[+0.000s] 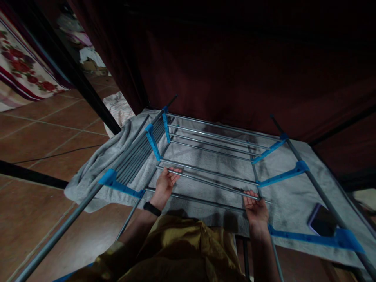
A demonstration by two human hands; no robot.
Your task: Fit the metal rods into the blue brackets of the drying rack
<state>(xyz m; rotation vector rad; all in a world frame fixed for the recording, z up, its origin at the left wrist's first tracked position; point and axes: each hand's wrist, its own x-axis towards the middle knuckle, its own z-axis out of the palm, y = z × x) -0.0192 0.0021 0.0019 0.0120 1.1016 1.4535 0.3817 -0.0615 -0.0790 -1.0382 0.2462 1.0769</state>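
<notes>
The thin grey rods (205,181) look like smooth, faintly shiny metal, the blue brackets (282,176) matt plastic, the rumpled grey blanket (94,178) soft cloth.

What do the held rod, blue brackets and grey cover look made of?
Rod: probably metal, smooth grey; pale sheen along it. Coated or bare, can't tell.
Blue brackets: likely moulded plastic; uniform colour, blocky shapes.
Grey cover: fabric, perhaps fleece; matte, soft folds.

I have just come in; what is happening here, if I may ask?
Someone's left hand and right hand hold a metal rod within a rack frame with blue brackets. The rod's ends seem unattached, while other rods span the frame. A grey blanket lies beneath, with a phone on it.
</notes>
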